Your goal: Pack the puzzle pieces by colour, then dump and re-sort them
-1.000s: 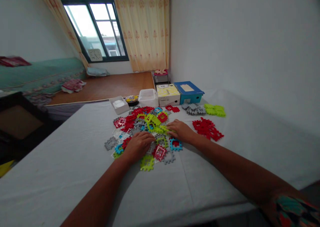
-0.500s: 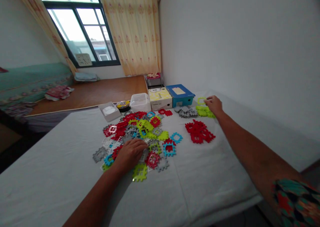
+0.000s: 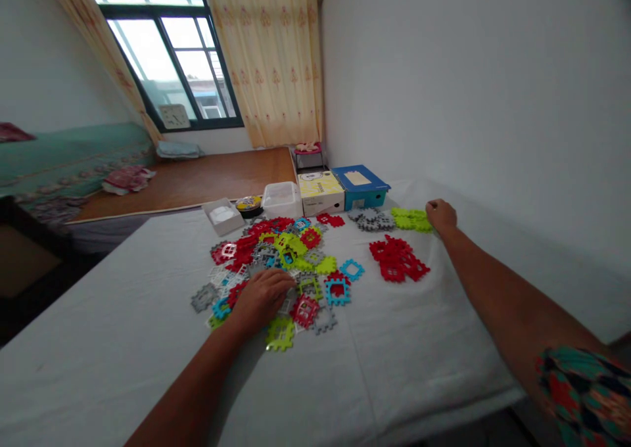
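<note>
My left hand (image 3: 266, 292) lies over a mixed heap of plastic interlocking building tiles (image 3: 296, 246), its fingers stretched toward the right and partly bent. A grey tile (image 3: 288, 302) shows beneath its fingertips. At the far right, my right hand (image 3: 443, 215) has its fingers curled together at the right edge of a green tile pile (image 3: 411, 219); whatever is between them is hidden. Left of that pile sit grey tiles (image 3: 371, 219). A pile of red tiles (image 3: 398, 259) lies nearer to me. Blue square tiles (image 3: 338, 281) lie at the heap's right edge.
Along the table's back stand a small white box (image 3: 223, 218), a round black-and-yellow tin (image 3: 249, 206), a clear plastic tub (image 3: 281, 200), a yellow-and-white box (image 3: 321, 194) and a blue box (image 3: 361, 187). The wall (image 3: 473, 92) rises along the right side. White cloth (image 3: 148, 302) covers the table.
My right hand held a green square tile above the green pile; it has come down to the pile's right edge, and that tile no longer shows raised. My left hand stays on the heap.
</note>
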{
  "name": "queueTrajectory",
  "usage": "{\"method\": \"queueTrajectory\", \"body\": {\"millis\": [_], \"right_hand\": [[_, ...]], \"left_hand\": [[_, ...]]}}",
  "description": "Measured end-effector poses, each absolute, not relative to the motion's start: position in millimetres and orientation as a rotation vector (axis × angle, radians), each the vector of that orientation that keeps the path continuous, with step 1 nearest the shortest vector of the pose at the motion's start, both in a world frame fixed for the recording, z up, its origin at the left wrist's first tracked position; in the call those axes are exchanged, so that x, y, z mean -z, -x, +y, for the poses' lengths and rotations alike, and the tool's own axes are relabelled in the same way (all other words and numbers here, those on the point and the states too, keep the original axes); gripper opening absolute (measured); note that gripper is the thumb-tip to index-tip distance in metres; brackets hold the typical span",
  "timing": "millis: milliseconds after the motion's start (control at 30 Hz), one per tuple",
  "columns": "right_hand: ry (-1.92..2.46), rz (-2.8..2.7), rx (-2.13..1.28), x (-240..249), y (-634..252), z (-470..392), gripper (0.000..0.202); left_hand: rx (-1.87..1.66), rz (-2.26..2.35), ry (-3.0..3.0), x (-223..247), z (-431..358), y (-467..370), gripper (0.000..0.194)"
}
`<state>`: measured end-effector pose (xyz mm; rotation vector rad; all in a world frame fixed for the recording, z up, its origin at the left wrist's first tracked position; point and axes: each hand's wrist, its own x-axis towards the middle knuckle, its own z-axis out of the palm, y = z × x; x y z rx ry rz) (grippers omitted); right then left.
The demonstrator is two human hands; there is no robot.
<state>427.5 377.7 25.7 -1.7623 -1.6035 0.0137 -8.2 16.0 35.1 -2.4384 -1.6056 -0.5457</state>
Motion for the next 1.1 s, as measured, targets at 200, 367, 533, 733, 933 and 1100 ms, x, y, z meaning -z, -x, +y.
{"method": "queueTrajectory", "body": {"millis": [200, 367, 533, 733, 933, 1100], "right_hand": [[1.205, -2.084, -0.28, -61, -322, 299, 0.024], [0.757, -2.736, -0.446, -56, -243, 208, 0.029], [0.838, -2.824, -0.222, -39, -231, 180, 0.048], [0.653, -2.754, -0.288, -40, -242, 186, 0.025], [0.663, -2.452, -0.295, -46, -249, 202, 0.024], [0.985, -2.058, -0.469, -63, -298, 269, 0.023]], "left_hand": [[0.487, -1.651, 2.51, -42, 13, -1, 0.029], [0.465, -1.696, 2.493, -39, 12, 3, 0.03], [0.448, -1.705, 2.493, -35, 12, 7, 0.03], [0.382, -1.704, 2.509, -39, 13, 4, 0.028], [0.394, -1.674, 2.51, -36, 14, 7, 0.028], [0.434, -1.644, 2.502, -31, 16, 12, 0.029]]}}
